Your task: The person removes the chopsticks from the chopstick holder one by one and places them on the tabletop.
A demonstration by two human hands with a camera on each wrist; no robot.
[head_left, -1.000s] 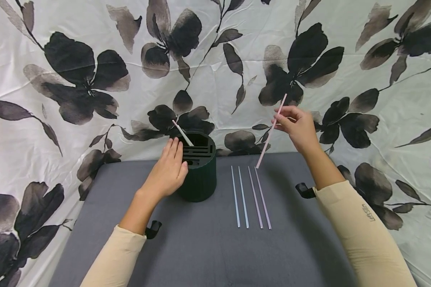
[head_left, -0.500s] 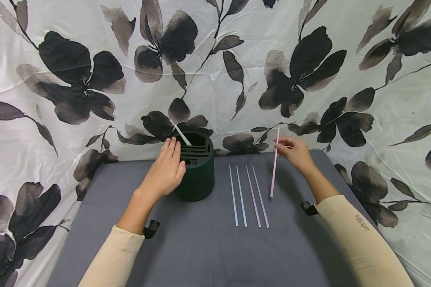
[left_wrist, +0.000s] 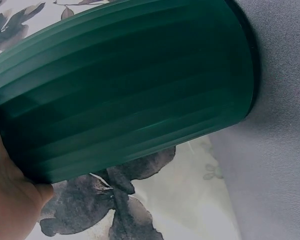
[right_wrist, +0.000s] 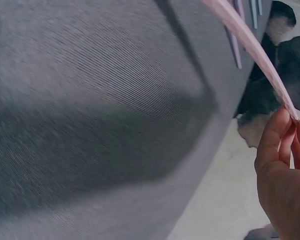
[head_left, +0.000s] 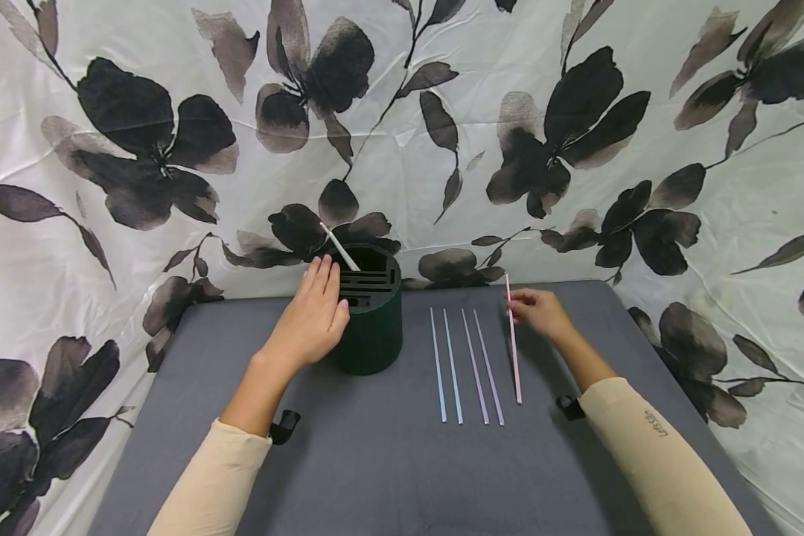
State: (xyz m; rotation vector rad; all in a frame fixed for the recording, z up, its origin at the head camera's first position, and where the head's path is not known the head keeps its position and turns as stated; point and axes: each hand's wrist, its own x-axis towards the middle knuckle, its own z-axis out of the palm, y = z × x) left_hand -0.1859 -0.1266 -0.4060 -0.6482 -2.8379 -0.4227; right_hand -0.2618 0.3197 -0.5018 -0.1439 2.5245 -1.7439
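Observation:
My right hand (head_left: 537,311) pinches a thin pink straw (head_left: 513,350) near its far end. The straw's near end hangs low over the grey table, right of the other straws. In the right wrist view the pink straw (right_wrist: 250,42) runs up and left from thumb and fingertips. My left hand (head_left: 308,316) rests with straight fingers on the rim of a dark green ribbed holder (head_left: 371,342), its thumb toward the front. Slots and a larger opening show in the holder's top. A whitish stick (head_left: 339,247) with a pink tip leans out of that opening.
Two light blue straws (head_left: 438,365) and two lilac straws (head_left: 477,365) lie side by side on the grey tabletop (head_left: 388,461), right of the holder. A white cloth (head_left: 429,201) with dark flowers hangs behind the table's back edge.
My right hand has come down and nearer with the pink straw, which has swung more upright in view and now lies beside the lilac straws. The left hand has stayed on the holder.

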